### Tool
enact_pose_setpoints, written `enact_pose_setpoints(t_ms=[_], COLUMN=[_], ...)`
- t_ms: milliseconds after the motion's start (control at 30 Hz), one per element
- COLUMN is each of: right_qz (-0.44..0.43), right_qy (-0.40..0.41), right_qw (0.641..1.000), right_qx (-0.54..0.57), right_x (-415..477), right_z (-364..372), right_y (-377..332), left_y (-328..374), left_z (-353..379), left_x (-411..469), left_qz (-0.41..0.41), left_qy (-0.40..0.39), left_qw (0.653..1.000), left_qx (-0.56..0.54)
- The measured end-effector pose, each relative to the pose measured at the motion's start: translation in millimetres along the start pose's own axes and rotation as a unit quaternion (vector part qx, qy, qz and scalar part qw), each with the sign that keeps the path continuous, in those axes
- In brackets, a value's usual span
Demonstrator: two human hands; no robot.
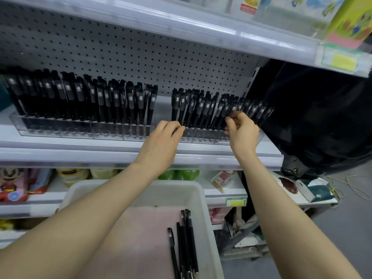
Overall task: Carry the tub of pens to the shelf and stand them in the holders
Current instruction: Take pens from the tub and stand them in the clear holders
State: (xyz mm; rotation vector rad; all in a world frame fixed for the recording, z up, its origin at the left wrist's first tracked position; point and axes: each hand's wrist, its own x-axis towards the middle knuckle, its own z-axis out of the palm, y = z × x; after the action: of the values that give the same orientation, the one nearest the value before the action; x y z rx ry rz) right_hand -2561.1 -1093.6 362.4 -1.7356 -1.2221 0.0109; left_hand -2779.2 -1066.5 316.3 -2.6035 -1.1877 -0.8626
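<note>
Two clear holders on shelf (pixel 80 154), both packed with upright black pens (pixel 112 103). Left hand (pixel 165 137) at front rim of right holder (pixel 201 135), grip apart, fingertips against the pens. Right hand (pixel 242 130) at that holder's right end, grip clamped on a leaning pen. Tub (pixel 205 198) below right holder; loose pens (pixel 185 238) lying inside.

My left hand (pixel 165 135) rests with its fingers against the front wall of the clear holder (pixel 203 137), at its left end. My right hand (pixel 241 129) is at the holder's right end, fingers curled round the standing pens (pixel 201 109) leaning there. Below the holder, nearer me, sits the white tub (pixel 203 198), with a few loose pens (pixel 185 242) on its pink liner (pixel 141 228).
</note>
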Motion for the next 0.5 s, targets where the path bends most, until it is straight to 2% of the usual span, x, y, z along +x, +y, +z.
enact_pose_setpoints(t_ms=[267, 500], right_qz=[0.015, 0.017], right_qy=[0.015, 0.054], right_qw=[1.0, 0.998], right_qx=[0.001, 0.039], right_x=[-11, -62], right_z=[-1, 5], right_y=[-3, -10], left_y=[-2, -2], left_z=[-3, -5], left_x=[-7, -58], left_qz=[0.025, 0.054], left_qy=[0.003, 0.0], left_qw=[1.0, 0.997], left_qx=[-0.006, -0.062])
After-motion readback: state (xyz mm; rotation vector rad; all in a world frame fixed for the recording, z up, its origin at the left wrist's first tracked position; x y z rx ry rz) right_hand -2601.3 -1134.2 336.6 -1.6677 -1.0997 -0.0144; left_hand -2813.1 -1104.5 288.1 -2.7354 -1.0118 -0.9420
